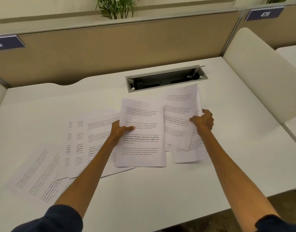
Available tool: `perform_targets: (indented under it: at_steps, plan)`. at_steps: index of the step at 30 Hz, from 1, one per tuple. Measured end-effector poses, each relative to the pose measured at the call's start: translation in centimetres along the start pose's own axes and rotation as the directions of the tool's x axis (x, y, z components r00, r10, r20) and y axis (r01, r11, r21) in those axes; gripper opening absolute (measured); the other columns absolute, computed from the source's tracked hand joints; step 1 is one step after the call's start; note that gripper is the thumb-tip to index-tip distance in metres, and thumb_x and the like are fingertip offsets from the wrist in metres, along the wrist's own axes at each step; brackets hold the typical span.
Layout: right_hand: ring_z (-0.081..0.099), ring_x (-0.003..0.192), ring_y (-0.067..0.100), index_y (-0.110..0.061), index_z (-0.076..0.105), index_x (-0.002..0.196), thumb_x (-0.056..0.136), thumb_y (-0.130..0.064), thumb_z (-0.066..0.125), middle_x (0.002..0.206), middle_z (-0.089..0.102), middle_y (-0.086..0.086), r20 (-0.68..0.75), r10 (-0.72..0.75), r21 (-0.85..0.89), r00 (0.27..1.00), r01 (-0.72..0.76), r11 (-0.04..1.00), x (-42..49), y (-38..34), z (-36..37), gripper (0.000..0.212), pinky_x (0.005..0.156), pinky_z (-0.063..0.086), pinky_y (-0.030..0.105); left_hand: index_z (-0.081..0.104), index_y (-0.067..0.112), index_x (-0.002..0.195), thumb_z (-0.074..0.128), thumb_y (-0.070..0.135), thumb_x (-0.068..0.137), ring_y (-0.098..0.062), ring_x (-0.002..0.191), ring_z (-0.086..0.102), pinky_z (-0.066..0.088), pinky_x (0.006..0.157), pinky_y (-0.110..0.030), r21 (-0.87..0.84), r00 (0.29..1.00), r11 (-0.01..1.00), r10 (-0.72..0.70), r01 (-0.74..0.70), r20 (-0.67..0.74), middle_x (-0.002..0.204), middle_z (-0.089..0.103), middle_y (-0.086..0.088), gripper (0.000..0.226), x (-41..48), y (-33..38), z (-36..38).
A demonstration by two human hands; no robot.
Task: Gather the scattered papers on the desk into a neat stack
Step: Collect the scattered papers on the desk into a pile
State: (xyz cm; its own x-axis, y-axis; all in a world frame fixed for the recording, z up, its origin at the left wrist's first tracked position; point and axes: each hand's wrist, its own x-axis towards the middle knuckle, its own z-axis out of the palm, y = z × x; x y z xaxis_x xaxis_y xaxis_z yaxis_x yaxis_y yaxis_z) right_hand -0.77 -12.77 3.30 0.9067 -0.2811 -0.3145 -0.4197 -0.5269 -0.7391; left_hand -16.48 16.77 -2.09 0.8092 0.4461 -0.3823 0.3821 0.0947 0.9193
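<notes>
Printed white sheets lie scattered on the white desk (160, 190). My left hand (118, 131) grips the left edge of a printed sheet (142, 148) at the centre, thumb on top. My right hand (203, 121) holds the right edge of a tilted sheet (179, 114), which overlaps several loose sheets (189, 153) beneath it. To the left, overlapping sheets (80, 139) lie flat, partly under my left forearm. Further left, a skewed pair of sheets (36, 174) rests near the desk's left side.
An open cable tray slot (165, 79) is set into the desk behind the papers. A beige partition (110, 51) closes the back, with a white side divider (254, 72) at the right. The desk's front edge runs near my right forearm.
</notes>
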Motion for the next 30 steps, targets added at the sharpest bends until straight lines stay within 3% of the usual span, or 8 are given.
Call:
perform_targets:
  at_steps: [5, 8, 11, 14, 17, 21, 25, 30]
  plan:
    - [0.062, 0.088, 0.024, -0.013, 0.049, 0.13, 0.078, -0.013, 0.077, 0.122, 0.065, 0.013, -0.078, -0.291, -0.039, 0.954, 0.289, 0.957, -1.2, -6.0, -3.2, 0.058, 0.071, 0.048, 0.031, 0.069, 0.0, 0.115, 0.082, 0.004, 0.077, -0.023, 0.082, 0.076, 0.063, 0.079, -0.045, -0.039, 0.999, 0.999, -0.029, 0.028, -0.034, 0.104, 0.076, -0.015, 0.04, -0.1, 0.2, -1.3]
    - [0.057, 0.087, 0.02, -0.014, 0.047, 0.127, 0.077, -0.019, 0.079, 0.122, 0.063, 0.01, -0.07, -0.371, 0.04, 0.926, 0.374, 0.926, -2.4, -9.6, -5.2, 0.06, 0.075, 0.05, 0.032, 0.066, 0.0, 0.121, 0.072, 0.018, 0.091, -0.031, 0.089, 0.073, 0.062, 0.079, -0.044, -0.037, 0.995, 0.999, -0.037, 0.034, -0.09, 0.116, 0.072, -0.023, 0.036, -0.3, 0.5, -1.8]
    - [0.063, 0.099, 0.029, -0.011, 0.046, 0.129, 0.073, -0.013, 0.08, 0.124, 0.061, 0.011, 0.135, -0.341, 0.147, 0.93, 0.322, 0.935, -3.0, -11.2, -5.8, 0.066, 0.087, 0.056, 0.043, 0.063, 0.004, 0.128, 0.045, 0.047, 0.103, -0.036, 0.099, 0.071, 0.059, 0.085, -0.044, -0.007, 0.989, 0.993, -0.117, 0.117, -0.09, 0.118, 0.071, -0.021, 0.053, -0.6, 1.2, -2.0]
    - [0.063, 0.108, 0.04, -0.002, 0.047, 0.132, 0.072, -0.002, 0.077, 0.126, 0.061, 0.021, 0.331, -0.258, 0.098, 0.908, 0.239, 0.966, -3.5, -9.9, -3.4, 0.066, 0.093, 0.054, 0.053, 0.06, 0.007, 0.131, 0.014, 0.063, 0.101, -0.026, 0.083, 0.074, 0.061, 0.063, -0.032, -0.215, 0.98, 0.957, -0.187, 0.196, 0.063, 0.11, 0.07, -0.018, 0.078, -0.9, 1.9, -2.0]
    - [0.061, 0.111, 0.042, 0.003, 0.047, 0.131, 0.073, 0.003, 0.074, 0.127, 0.059, 0.024, 0.42, -0.158, 0.083, 0.894, 0.135, 0.987, -4.2, -6.7, 0.3, 0.064, 0.094, 0.054, 0.053, 0.062, 0.01, 0.128, 0.005, 0.071, 0.095, -0.027, 0.081, 0.073, 0.061, 0.06, -0.032, -0.312, 0.975, 0.924, -0.204, 0.221, 0.084, 0.107, 0.072, -0.015, 0.09, -1.1, 1.8, -1.8]
    - [0.063, 0.111, 0.039, -0.002, 0.045, 0.134, 0.074, -0.005, 0.082, 0.13, 0.059, 0.021, 0.447, -0.042, 0.104, 0.893, -0.005, 0.995, -4.8, -2.5, 4.9, 0.07, 0.094, 0.054, 0.052, 0.064, 0.012, 0.131, 0.019, 0.071, 0.097, -0.037, 0.104, 0.069, 0.058, 0.089, -0.047, -0.306, 0.978, 0.93, -0.2, 0.206, 0.053, 0.118, 0.072, -0.017, 0.081, -0.6, 1.1, -1.9]
    - [0.064, 0.11, 0.034, -0.005, 0.052, 0.128, 0.083, -0.021, 0.078, 0.128, 0.062, 0.018, 0.366, -0.055, 0.187, 0.929, -0.016, 0.982, -5.5, 0.0, 7.9, 0.054, 0.09, 0.054, 0.04, 0.066, 0.014, 0.123, 0.065, 0.042, 0.093, -0.026, 0.092, 0.074, 0.061, 0.071, -0.034, -0.173, 0.979, 0.964, -0.203, 0.201, 0.005, 0.115, 0.074, -0.013, 0.041, -1.2, 0.1, -2.3]
    - [0.058, 0.115, 0.034, 0.001, 0.057, 0.126, 0.102, -0.022, 0.051, 0.124, 0.062, 0.019, 0.237, -0.18, 0.062, 0.955, 0.17, 0.983, -6.9, 1.3, 9.9, 0.034, 0.096, 0.045, 0.037, 0.064, 0.002, 0.123, 0.078, 0.006, 0.082, -0.024, 0.086, 0.074, 0.062, 0.063, -0.03, -0.153, 0.988, 0.976, -0.155, 0.153, 0.001, 0.118, 0.072, -0.02, 0.044, -1.8, -1.4, -2.0]
